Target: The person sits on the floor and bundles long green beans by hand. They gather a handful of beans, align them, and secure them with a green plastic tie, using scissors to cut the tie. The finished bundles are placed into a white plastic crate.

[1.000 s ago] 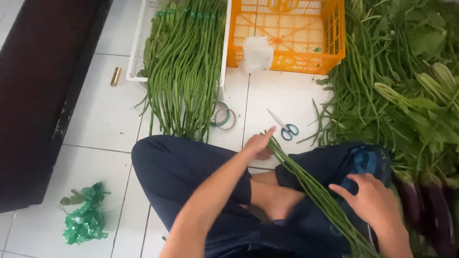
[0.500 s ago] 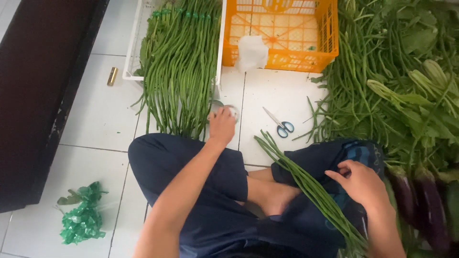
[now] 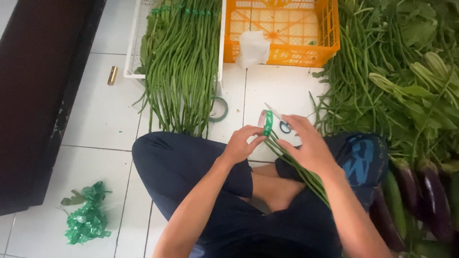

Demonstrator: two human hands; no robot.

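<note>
My left hand (image 3: 240, 143) pinches a small roll of green tape (image 3: 266, 123) between thumb and fingers, just above my crossed legs. My right hand (image 3: 307, 144) grips the upper end of a thin bundle of long beans (image 3: 306, 177) that lies slanted across my lap. The tape roll touches the bundle's tip, right beside my right thumb. A pair of blue-handled scissors (image 3: 283, 123) lies on the white tiles, partly hidden under my right fingers.
A white tray (image 3: 132, 57) of bundled long beans (image 3: 184, 67) and an orange crate (image 3: 287, 52) stand ahead. A second tape ring (image 3: 220, 109) lies by the tray. Loose beans and leafy greens (image 3: 397, 76) pile at the right, above eggplants (image 3: 420, 191). Green plastic scraps (image 3: 87, 219) and dark furniture (image 3: 38, 95) are at the left.
My left hand reached out to the floor by the tray and came back holding the green tape roll. My right hand slid up the bundle to its tip.
</note>
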